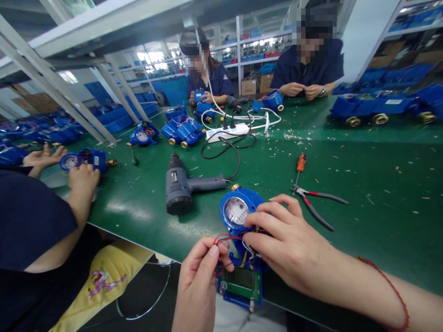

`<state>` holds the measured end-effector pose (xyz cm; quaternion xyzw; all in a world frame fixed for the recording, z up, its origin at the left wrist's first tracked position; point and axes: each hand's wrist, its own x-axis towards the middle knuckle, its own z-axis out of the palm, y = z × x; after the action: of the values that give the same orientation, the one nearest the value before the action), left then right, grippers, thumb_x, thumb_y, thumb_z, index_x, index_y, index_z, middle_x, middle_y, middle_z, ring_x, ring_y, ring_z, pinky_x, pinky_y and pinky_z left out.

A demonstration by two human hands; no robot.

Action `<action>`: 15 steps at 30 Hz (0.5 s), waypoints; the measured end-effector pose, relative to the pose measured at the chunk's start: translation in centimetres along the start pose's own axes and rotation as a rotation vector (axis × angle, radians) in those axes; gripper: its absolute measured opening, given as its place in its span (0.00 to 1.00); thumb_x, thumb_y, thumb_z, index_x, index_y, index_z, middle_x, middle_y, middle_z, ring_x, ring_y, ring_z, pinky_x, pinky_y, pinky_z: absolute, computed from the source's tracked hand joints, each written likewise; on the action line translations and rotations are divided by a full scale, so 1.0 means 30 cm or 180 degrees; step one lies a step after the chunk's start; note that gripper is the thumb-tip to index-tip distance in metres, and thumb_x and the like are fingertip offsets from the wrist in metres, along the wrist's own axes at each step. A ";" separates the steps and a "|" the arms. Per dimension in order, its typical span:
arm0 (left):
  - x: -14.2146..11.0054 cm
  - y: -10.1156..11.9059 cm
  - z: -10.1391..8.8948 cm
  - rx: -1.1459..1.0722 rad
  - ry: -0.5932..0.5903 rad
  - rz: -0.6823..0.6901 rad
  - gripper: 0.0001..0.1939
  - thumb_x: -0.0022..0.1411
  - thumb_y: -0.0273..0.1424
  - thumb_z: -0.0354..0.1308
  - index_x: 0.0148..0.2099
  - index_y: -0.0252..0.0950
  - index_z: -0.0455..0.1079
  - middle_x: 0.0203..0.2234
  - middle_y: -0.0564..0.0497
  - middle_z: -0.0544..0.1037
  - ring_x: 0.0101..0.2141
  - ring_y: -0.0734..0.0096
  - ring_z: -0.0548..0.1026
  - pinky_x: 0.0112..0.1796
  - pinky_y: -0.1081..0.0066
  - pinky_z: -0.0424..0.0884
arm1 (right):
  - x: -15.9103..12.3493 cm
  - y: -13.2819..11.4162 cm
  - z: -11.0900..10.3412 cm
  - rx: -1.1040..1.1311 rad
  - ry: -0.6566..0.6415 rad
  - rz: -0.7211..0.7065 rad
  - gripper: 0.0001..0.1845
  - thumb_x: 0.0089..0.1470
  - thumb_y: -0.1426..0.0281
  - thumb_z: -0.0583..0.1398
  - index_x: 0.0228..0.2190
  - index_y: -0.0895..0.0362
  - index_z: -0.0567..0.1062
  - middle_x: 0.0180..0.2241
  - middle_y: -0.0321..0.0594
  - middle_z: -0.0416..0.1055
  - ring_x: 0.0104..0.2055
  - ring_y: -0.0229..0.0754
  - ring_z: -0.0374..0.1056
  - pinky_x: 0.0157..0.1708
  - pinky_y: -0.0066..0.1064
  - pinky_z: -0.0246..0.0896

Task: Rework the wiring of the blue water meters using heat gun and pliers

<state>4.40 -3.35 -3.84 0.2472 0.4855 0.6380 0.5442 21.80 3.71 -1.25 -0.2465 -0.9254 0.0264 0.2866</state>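
Observation:
A blue water meter point(238, 210) with a round clear dial and brass fitting lies at the table's near edge. From it hangs an opened display unit, a green circuit board point(241, 282) in a blue frame, joined by several thin coloured wires. My left hand point(202, 269) pinches looped red and black wires point(226, 237) between thumb and fingers, left of the board. Curled over the meter's right side is my right hand point(284, 235), fingertips against the dial's edge and the wires; what lies under its palm is hidden.
A grey heat gun point(183, 186) lies left of the meter. On the right are an orange screwdriver point(301, 162) and red-handled cutters point(311, 203). Behind stand a white power strip point(228, 132) and several blue meters point(183, 129). A co-worker's hand point(83, 177) works at left; two people sit opposite.

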 end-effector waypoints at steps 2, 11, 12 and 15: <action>0.000 0.004 -0.003 -0.0006 0.0014 -0.0081 0.09 0.55 0.34 0.65 0.28 0.33 0.73 0.21 0.54 0.71 0.23 0.78 0.66 0.26 0.80 0.65 | 0.021 -0.006 0.000 -0.0160 -0.0139 0.0024 0.10 0.59 0.75 0.55 0.38 0.56 0.76 0.45 0.43 0.73 0.47 0.48 0.61 0.51 0.47 0.44; 0.024 -0.005 -0.012 0.0824 0.0104 0.0618 0.09 0.62 0.33 0.59 0.44 0.44 0.64 0.30 0.56 0.70 0.20 0.81 0.66 0.18 0.82 0.59 | 0.065 -0.012 -0.052 0.0437 -0.0752 0.0352 0.10 0.56 0.77 0.55 0.28 0.57 0.75 0.50 0.41 0.69 0.51 0.49 0.60 0.51 0.48 0.51; 0.025 -0.007 -0.013 0.1124 0.0082 0.0869 0.05 0.62 0.32 0.57 0.42 0.42 0.66 0.35 0.54 0.70 0.22 0.79 0.68 0.20 0.80 0.63 | 0.066 -0.011 -0.056 0.0500 -0.0741 0.0374 0.10 0.55 0.77 0.55 0.28 0.57 0.75 0.49 0.41 0.69 0.51 0.48 0.60 0.51 0.47 0.52; 0.014 -0.015 -0.012 0.2184 0.0112 0.1661 0.04 0.63 0.29 0.55 0.36 0.39 0.71 0.43 0.48 0.68 0.36 0.68 0.72 0.34 0.70 0.70 | 0.067 -0.008 -0.060 0.0637 -0.0710 0.0437 0.09 0.55 0.77 0.55 0.30 0.57 0.75 0.48 0.42 0.69 0.51 0.48 0.60 0.51 0.47 0.54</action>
<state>4.18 -3.12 -4.46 0.5174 0.6000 0.5600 0.2424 21.23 4.27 1.34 -0.2749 -0.9252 0.1651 0.2028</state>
